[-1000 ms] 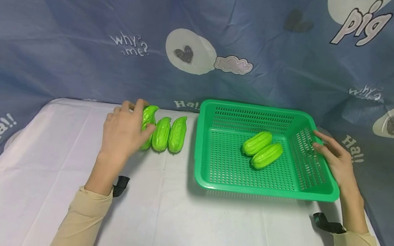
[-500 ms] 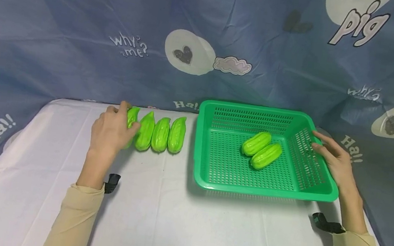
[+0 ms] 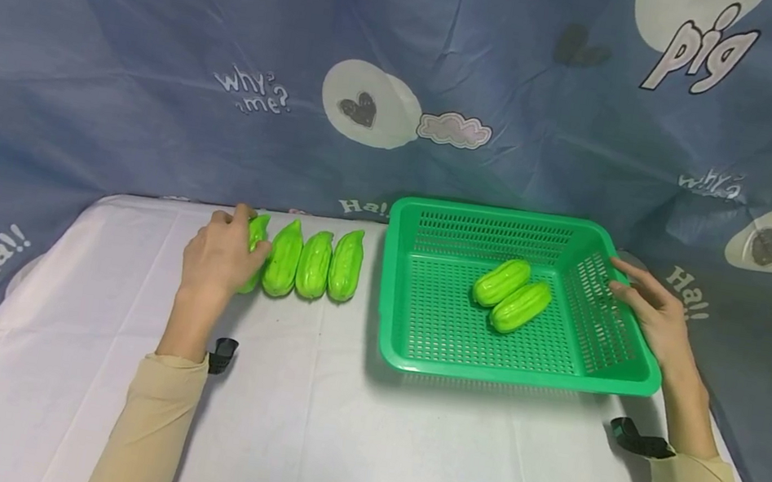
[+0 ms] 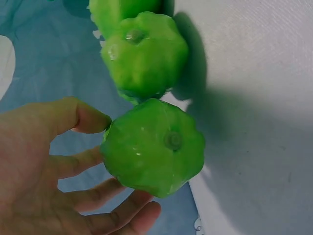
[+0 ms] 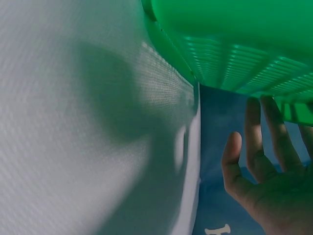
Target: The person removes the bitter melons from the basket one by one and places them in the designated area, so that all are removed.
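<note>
In the head view my left hand (image 3: 217, 254) is at the left end of a row of ribbed light-green bitter melons. Thumb and fingers curve round the leftmost bitter melon (image 4: 154, 149), which the hand partly hides from above. Close beside it, to the right, lie three more: one bitter melon (image 3: 283, 258), a middle bitter melon (image 3: 313, 264) and a right-hand bitter melon (image 3: 346, 265). My right hand (image 3: 657, 316) holds the right rim of a green plastic basket (image 3: 486, 370); in the right wrist view several fingers (image 5: 253, 122) are outside its wall.
Two bitter melons lie side by side in the basket, one melon (image 3: 502, 282) behind the other melon (image 3: 521, 307). A white cloth (image 3: 342, 449) covers the table. Behind it hangs a blue printed curtain (image 3: 239, 23).
My left hand has moved left from the second bitter melon to the leftmost one, uncovering the second. Over the last half second it shifts only slightly. The right hand stays on the basket rim.
</note>
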Demonstrator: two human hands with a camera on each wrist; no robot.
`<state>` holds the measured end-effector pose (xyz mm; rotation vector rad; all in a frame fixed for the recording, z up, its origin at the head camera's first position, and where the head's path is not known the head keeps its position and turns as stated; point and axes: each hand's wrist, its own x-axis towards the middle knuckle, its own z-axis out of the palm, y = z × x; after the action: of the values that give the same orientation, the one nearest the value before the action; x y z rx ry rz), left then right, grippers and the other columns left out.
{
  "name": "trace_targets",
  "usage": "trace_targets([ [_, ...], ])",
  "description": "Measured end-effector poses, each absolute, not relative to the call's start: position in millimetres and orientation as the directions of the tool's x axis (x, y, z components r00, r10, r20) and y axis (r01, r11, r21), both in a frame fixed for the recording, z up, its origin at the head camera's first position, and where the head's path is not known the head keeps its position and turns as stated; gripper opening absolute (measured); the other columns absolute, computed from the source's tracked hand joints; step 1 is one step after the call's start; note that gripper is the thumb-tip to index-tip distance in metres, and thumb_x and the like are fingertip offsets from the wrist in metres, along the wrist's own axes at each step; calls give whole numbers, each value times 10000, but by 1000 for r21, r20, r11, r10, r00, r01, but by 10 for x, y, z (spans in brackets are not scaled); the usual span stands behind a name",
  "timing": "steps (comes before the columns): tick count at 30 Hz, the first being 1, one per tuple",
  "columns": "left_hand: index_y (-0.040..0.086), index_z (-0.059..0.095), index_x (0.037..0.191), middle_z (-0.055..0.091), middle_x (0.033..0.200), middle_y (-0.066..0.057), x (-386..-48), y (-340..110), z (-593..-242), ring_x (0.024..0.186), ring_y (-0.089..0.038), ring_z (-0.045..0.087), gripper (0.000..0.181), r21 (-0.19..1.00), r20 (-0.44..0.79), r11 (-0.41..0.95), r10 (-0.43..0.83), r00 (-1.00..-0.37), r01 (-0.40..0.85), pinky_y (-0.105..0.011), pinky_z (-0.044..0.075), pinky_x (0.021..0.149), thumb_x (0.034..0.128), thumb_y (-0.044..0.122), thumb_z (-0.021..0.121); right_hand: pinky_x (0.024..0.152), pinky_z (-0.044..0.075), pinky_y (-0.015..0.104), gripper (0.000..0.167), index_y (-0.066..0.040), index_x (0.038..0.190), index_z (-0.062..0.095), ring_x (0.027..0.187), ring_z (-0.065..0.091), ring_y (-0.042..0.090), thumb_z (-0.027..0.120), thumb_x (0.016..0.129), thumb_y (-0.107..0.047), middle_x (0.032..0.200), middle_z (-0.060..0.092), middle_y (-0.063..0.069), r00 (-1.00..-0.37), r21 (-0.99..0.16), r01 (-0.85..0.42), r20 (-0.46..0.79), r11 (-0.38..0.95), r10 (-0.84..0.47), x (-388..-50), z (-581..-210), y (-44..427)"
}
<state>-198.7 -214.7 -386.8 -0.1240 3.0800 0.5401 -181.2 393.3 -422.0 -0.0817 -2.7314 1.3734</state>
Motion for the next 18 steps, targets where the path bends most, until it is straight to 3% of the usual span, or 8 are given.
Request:
trace_targets([
  [4, -4, 414, 1586, 491, 1473, -422, -2014, -2150, -3905, 1073, -591, 664, 617, 343, -39, 935, -79, -996, -87, -650, 576, 834, 1086, 326, 563, 891, 461, 149, 512, -303, 1616, 510, 1118, 541, -124, 582, 1116, -382, 1490, 573, -203, -994, -811, -11, 71, 585, 79, -1819, -4234, 3946],
  [7, -9, 404, 1592, 487, 1474, -426, -2027, -2161, -3927, 1077, -594, 664, 625, 345, -45, 935, -74, -996, -85, -652, 579, 835, 1086, 320, 566, 865, 474, 121, 503, -295, 1610, 521, 1094, 567, -115, 586, 1116, -365, 1375, 552, -326, -994, -817, -22, 81, 576, 77, -1826, -4240, 3951],
  [10, -13, 402, 1595, 474, 1490, -430, -2037, -2173, -3950, 1105, -604, 657, 627, 346, -51, 934, -70, -996, -84, -660, 581, 852, 1089, 321, 560, 1103, 515, 335, 512, -308, 1621, 502, 1312, 585, 53, 576, 1119, -379, 1541, 571, -188, -995, -824, -6, 63, 567, 80, -1827, -4234, 3946],
  [11, -13, 404, 1593, 471, 1494, -430, -2040, -2177, -3959, 1115, -606, 655, 623, 347, -52, 934, -68, -996, -82, -663, 581, 858, 1088, 316, 560, 1129, 486, 359, 515, -315, 1624, 496, 1351, 550, 54, 572, 1120, -390, 1610, 527, -154, -995, -820, 0, 57, 572, 82, -1826, -4234, 3944],
  [14, -10, 421, 1583, 471, 1498, -430, -2045, -2189, -3987, 1130, -602, 652, 599, 349, -46, 934, -59, -997, -71, -666, 581, 866, 1086, 295, 559, 1143, 451, 408, 523, -328, 1629, 484, 1385, 506, 57, 564, 1120, -414, 1742, 399, -56, -995, -814, 17, 43, 580, 90, -1826, -4232, 3939],
  [17, -3, 441, 1568, 494, 1470, -423, -2047, -2195, -4006, 1122, -586, 660, 569, 348, -37, 936, -47, -998, -58, -665, 580, 860, 1083, 269, 563, 1006, 426, 286, 520, -333, 1626, 489, 1242, 474, -93, 564, 1119, -421, 1729, 419, -51, -995, -806, 19, 45, 592, 92, -1823, -4232, 3942],
  [18, -1, 445, 1564, 501, 1462, -420, -2048, -2195, -4009, 1117, -581, 664, 563, 346, -36, 937, -45, -998, -55, -664, 580, 856, 1082, 264, 563, 1047, 437, 319, 523, -332, 1627, 487, 1270, 472, -83, 565, 1118, -421, 1737, 408, -51, -995, -808, 19, 43, 588, 90, -1820, -4229, 3944],
])
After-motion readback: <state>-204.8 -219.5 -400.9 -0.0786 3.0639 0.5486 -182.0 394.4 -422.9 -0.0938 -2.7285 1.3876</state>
